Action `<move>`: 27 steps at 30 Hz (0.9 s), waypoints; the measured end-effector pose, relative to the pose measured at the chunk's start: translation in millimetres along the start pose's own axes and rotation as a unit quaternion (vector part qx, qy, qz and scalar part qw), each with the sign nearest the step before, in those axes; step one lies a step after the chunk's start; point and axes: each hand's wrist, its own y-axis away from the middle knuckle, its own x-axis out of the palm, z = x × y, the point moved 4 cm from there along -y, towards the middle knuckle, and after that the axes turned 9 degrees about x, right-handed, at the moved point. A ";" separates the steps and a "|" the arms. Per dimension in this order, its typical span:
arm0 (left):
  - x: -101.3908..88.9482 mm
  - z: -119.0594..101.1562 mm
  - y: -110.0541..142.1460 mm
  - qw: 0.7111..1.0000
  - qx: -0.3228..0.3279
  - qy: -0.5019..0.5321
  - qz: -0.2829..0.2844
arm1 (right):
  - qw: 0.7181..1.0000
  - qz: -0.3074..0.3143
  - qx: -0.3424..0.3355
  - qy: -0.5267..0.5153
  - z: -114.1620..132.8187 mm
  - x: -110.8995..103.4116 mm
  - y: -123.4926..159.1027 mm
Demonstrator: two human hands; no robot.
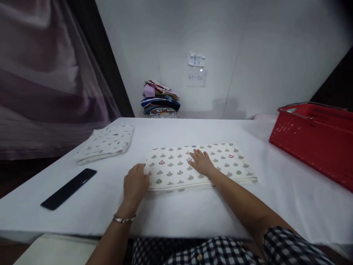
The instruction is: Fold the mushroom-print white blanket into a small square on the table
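A white cloth (171,167) printed with grey and a few coloured mushrooms lies folded into a long rectangle in the middle of the table. At its left end my left hand (136,184) is closed on the edge, the fingertips partly hidden; a bracelet circles that wrist. My right hand (202,163) rests open and flat on top of the cloth, right of its centre, fingers spread. Farther left, a second folded white cloth (110,141) with a small print lies apart from both hands.
The table (187,217) has a white cover. A dark flat slab (68,188) lies at the left, and a red basket (311,136) with metal handles stands at the right. Behind the table is a stack of folded fabrics (160,99) near the wall, which bears paper signs (196,78).
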 end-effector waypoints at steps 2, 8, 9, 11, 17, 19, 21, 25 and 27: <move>7.0 -17.4 -5.5 0.996 0.082 -0.016 -0.016 | 1.000 0.009 -0.002 -0.011 -0.1 -0.9 0.9; 35.7 -21.9 -6.9 0.986 0.125 -0.043 0.100 | 0.999 0.014 -0.003 -0.032 4.3 -8.0 1.7; 35.2 -21.7 -5.8 0.985 0.132 -0.049 0.104 | 0.999 0.023 -0.003 -0.040 4.3 -10.3 1.1; 32.1 -21.9 -4.0 0.984 0.134 -0.058 0.103 | 0.997 0.052 0.001 -0.064 0.0 -16.6 0.2; 30.0 -22.6 -4.3 0.989 0.113 -0.039 0.092 | 0.994 0.029 0.102 -0.028 -74.7 -45.6 12.7; 31.2 -22.0 -5.3 0.989 0.111 -0.019 0.091 | 0.986 0.007 0.165 0.026 -113.6 -48.9 23.8; 31.7 -21.4 -6.1 0.989 0.108 -0.007 0.097 | 0.974 -0.009 0.216 0.062 -147.1 -47.3 35.5; 32.9 -20.1 -5.4 0.989 0.101 -0.002 0.104 | 0.968 0.007 0.246 0.037 -178.4 -34.8 49.5; 35.3 -18.3 -4.2 0.990 0.102 0.007 0.093 | 0.969 0.008 0.244 0.031 -179.7 -32.4 51.1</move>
